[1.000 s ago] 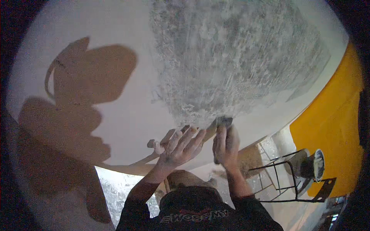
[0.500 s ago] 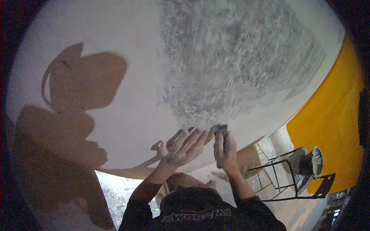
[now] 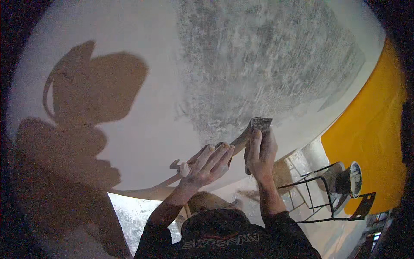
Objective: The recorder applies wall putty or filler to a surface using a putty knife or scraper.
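Observation:
My left hand (image 3: pixel 210 165), dusty with white, lies against the pale curved surface (image 3: pixel 146 146), fingers stretched out and slightly spread, holding nothing I can see. To its right, my right hand (image 3: pixel 262 155) is closed round a small dark grey flat-ended hand tool (image 3: pixel 261 124). The tool's broad end points away from me, at the lower edge of a scuffed grey patch (image 3: pixel 258 64) on that surface. My palm and fingers hide most of the tool, so its exact kind cannot be made out. Thin pale streaks run across the patch.
A black metal frame (image 3: pixel 331 203) stands at the lower right, with a bucket (image 3: pixel 355 180) of pale material by it. Beyond is an orange-yellow surface (image 3: pixel 366 125). Dark shadows (image 3: pixel 99 86) fall across the left side. A bright sheet-like area (image 3: pixel 138 216) shows at the lower left.
My right hand and the tool have moved up and to the right, farther from me. My left hand stays almost in place.

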Action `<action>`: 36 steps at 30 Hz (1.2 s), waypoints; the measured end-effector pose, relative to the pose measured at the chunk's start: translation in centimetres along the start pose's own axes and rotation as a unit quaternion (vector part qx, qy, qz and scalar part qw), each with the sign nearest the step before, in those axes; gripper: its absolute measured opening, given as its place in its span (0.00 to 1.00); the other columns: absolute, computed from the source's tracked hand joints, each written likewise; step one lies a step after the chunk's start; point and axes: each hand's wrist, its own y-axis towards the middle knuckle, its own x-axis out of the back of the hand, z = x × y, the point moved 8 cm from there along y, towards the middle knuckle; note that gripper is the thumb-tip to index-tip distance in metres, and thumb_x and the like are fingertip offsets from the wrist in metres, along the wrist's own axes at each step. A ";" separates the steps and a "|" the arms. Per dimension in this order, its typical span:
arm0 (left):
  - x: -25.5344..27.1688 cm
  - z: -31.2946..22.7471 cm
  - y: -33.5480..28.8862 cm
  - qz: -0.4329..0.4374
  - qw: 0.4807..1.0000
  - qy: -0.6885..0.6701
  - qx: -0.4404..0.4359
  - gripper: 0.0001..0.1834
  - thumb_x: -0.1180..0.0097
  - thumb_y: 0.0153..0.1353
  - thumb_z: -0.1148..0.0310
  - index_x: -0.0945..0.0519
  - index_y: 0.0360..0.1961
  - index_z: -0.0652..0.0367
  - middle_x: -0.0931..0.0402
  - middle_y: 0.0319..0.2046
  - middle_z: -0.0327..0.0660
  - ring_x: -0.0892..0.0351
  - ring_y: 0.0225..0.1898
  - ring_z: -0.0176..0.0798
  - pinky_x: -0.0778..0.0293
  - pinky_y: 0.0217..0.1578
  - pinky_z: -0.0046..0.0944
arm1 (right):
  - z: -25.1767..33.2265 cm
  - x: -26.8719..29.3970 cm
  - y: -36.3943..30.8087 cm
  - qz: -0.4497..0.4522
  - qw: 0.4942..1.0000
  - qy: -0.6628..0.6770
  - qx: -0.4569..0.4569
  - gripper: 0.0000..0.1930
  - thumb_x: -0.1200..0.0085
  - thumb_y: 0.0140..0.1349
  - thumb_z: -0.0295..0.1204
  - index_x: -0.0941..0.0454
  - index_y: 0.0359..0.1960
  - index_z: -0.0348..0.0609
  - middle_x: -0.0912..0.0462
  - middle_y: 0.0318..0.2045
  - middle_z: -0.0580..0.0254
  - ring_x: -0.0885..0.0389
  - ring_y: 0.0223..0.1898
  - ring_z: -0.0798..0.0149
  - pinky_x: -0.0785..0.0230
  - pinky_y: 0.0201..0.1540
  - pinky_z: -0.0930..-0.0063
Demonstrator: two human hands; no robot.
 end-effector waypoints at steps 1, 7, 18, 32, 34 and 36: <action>-0.2 -0.3 0.0 0.018 1.000 0.013 -0.019 0.25 0.50 0.53 0.46 0.28 0.54 0.34 0.35 0.58 0.22 0.42 0.62 0.32 0.77 0.61 0.59 | 0.0 -0.1 -0.1 0.000 1.000 0.001 -0.001 0.08 0.57 0.63 0.27 0.32 0.32 0.34 0.28 0.18 0.48 0.28 0.18 0.51 0.39 0.21 0.66; 0.1 -0.6 0.6 -0.004 1.000 0.003 -0.031 0.24 0.51 0.53 0.46 0.27 0.53 0.33 0.34 0.57 0.22 0.40 0.61 0.32 0.77 0.61 0.59 | -0.9 -0.1 0.0 0.013 0.999 -0.036 -0.035 0.06 0.57 0.63 0.26 0.32 0.33 0.34 0.27 0.20 0.47 0.27 0.20 0.47 0.38 0.22 0.65; 0.9 -0.3 1.5 0.009 0.997 -0.049 -0.059 0.23 0.47 0.53 0.51 0.26 0.52 0.40 0.33 0.56 0.26 0.40 0.61 0.39 0.61 0.65 0.48 | -0.5 0.1 -0.5 0.013 1.000 -0.013 -0.022 0.07 0.57 0.63 0.27 0.31 0.33 0.34 0.26 0.23 0.44 0.25 0.23 0.48 0.37 0.23 0.65; 0.6 0.2 0.2 -0.023 0.998 -0.057 -0.034 0.22 0.45 0.53 0.53 0.25 0.51 0.38 0.33 0.57 0.25 0.42 0.62 0.33 0.71 0.64 0.47 | -1.2 -1.7 -1.6 0.056 0.993 -0.084 -0.061 0.07 0.56 0.63 0.27 0.32 0.32 0.34 0.28 0.15 0.51 0.29 0.14 0.60 0.40 0.18 0.68; 0.8 0.5 0.4 -0.034 0.997 -0.067 -0.023 0.21 0.44 0.52 0.54 0.24 0.50 0.38 0.32 0.56 0.26 0.42 0.62 0.33 0.71 0.63 0.47 | -1.9 -2.0 -1.5 0.092 0.983 -0.102 -0.123 0.08 0.56 0.63 0.28 0.32 0.33 0.35 0.28 0.16 0.52 0.29 0.15 0.62 0.40 0.18 0.69; 1.6 1.3 0.6 -0.068 0.993 -0.095 0.010 0.21 0.43 0.52 0.54 0.24 0.49 0.38 0.32 0.55 0.26 0.42 0.62 0.34 0.72 0.63 0.49 | 0.4 -1.7 -0.6 0.054 0.994 -0.097 -0.004 0.09 0.57 0.64 0.30 0.31 0.32 0.35 0.27 0.16 0.54 0.29 0.16 0.65 0.39 0.19 0.70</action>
